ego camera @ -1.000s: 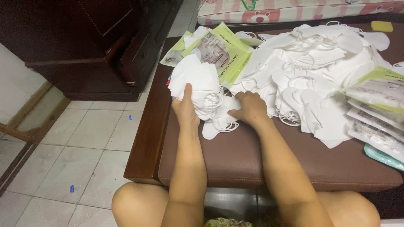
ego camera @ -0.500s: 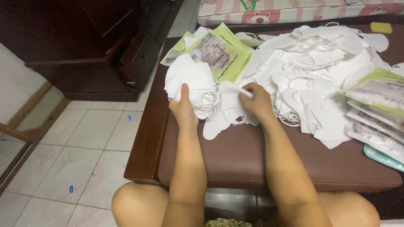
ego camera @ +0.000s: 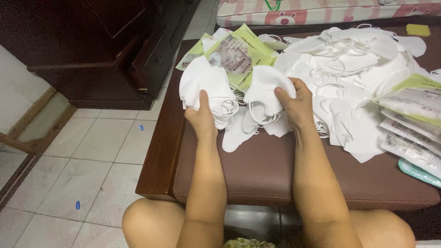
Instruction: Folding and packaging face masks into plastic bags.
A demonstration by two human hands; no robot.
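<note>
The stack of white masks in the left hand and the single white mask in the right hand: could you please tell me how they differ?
The stack of masks is several thick and bulky; the single mask is one thin piece. The left hand grips the stack from below, thumb on its front; the right hand pinches the single mask at its right edge. The stack lies nearer the bench's left edge. Both are white, folded, with ear loops dangling.

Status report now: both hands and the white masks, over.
Left hand grips stack of white masks. Right hand holds single white mask beside it. Loose mask pile and green packets lie close behind.
</note>
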